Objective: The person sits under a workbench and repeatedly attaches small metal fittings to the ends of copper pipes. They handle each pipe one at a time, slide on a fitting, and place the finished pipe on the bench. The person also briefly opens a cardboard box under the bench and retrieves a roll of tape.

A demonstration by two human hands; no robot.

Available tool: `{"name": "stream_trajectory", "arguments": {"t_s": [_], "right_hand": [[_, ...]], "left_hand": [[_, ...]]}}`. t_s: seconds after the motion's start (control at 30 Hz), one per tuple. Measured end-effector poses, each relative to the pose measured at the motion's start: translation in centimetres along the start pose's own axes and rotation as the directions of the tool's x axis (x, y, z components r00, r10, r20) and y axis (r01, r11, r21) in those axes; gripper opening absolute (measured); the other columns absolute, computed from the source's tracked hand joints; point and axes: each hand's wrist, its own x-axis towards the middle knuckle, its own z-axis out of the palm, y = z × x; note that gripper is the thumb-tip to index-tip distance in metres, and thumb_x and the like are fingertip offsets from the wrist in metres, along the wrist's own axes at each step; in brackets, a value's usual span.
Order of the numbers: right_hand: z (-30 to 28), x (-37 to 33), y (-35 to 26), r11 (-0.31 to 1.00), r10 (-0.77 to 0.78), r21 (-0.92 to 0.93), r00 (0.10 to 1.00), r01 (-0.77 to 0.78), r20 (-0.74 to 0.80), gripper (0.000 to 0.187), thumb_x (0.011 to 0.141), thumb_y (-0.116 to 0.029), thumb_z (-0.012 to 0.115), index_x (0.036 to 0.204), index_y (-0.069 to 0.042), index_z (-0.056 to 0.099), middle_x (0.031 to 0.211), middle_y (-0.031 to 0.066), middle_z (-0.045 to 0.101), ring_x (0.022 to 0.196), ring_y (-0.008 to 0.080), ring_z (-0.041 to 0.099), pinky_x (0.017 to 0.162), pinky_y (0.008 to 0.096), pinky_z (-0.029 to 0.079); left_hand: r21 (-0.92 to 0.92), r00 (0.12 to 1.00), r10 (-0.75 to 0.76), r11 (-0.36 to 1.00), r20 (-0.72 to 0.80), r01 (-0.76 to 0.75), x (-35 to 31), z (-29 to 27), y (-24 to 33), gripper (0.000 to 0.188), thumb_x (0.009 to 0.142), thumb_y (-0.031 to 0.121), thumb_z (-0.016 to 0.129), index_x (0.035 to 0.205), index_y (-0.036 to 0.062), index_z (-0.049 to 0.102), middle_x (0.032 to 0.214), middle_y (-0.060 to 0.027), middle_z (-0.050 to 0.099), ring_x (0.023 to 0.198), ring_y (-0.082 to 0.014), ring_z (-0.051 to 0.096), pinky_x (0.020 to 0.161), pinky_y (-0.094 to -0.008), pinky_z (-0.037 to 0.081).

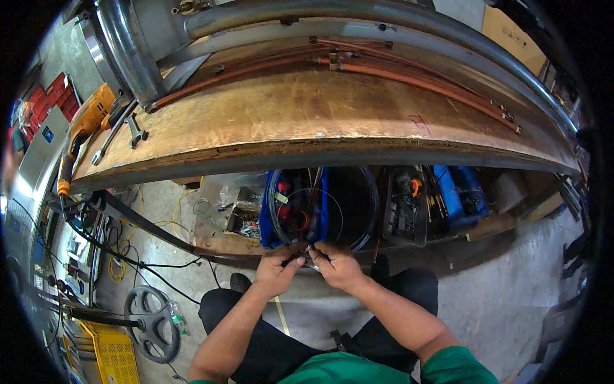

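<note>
My left hand (276, 270) and my right hand (339, 264) meet in front of my knees, just below the bench edge. Both are closed, thumbs and fingertips pinched close together. Something small and dark shows at the fingertips, too small to name. Right behind the hands rises a large coil of thin, pale wire or tubing (374, 208); whether my fingers hold it, I cannot tell. Behind the coil stands a blue bin (266, 221) with red and dark items in it.
A wooden bench top (256, 105) bears copper-coloured pipes (409, 80), an open-end wrench (136, 131) and an orange power tool (89, 115). Below are a dark tray (406, 233) and another blue bin (457, 192). Left lie cables, a black handwheel (142, 320) and a yellow crate (115, 355).
</note>
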Motion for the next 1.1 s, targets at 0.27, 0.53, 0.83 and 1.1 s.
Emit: {"name": "stream_trajectory", "arguments": {"t_s": [0.27,0.53,0.83,1.1], "right_hand": [[0.4,-0.1,-0.2,0.981,-0.12,-0.164,0.991,0.109,-0.063,0.017,0.09,-0.02,0.06,0.089,-0.003,0.064,0.077,0.0165,0.063,0.069,0.0343,0.062,0.061,0.0379,0.047],[0.1,0.4,0.1,0.89,-0.263,-0.393,0.964,0.231,-0.028,0.015,0.086,-0.022,0.064,0.086,-0.007,0.066,0.077,0.012,0.065,0.069,0.0316,0.063,0.063,0.0402,0.048],[-0.4,1.3,0.0,0.826,-0.359,-0.474,0.933,0.305,-0.025,0.017,0.081,-0.024,0.068,0.086,-0.008,0.068,0.076,0.0097,0.066,0.065,0.0286,0.063,0.064,0.0385,0.049],[0.0,1.0,0.7,0.863,-0.326,-0.409,0.945,0.297,-0.002,0.019,0.082,-0.025,0.064,0.094,-0.011,0.069,0.077,0.0096,0.065,0.07,0.029,0.064,0.063,0.0396,0.05]], "left_hand": [[-0.197,0.983,-0.17,0.963,0.073,0.182,-0.2,-0.3,-0.7,0.03,0.093,0.018,0.06,0.119,0.0024,0.061,0.088,-0.0025,0.063,0.068,-0.0094,0.053,0.061,-0.0252,0.045],[-0.304,0.953,-0.285,0.903,0.107,0.304,-0.4,-0.6,-0.5,0.029,0.096,0.017,0.056,0.121,0.0022,0.059,0.079,-0.0002,0.059,0.061,-0.0071,0.046,0.055,-0.0235,0.041],[-0.387,0.928,-0.34,0.844,0.15,0.372,-0.4,-1.2,-1.5,0.027,0.096,0.019,0.055,0.116,0.0019,0.06,0.082,-0.0004,0.06,0.068,-0.007,0.051,0.059,-0.0225,0.043],[-0.26,0.936,-0.33,0.899,0.124,0.352,-0.4,-1.3,-0.1,0.027,0.094,0.024,0.059,0.11,0.0013,0.06,0.084,-0.0012,0.06,0.069,-0.0093,0.053,0.062,-0.0251,0.045]]}}
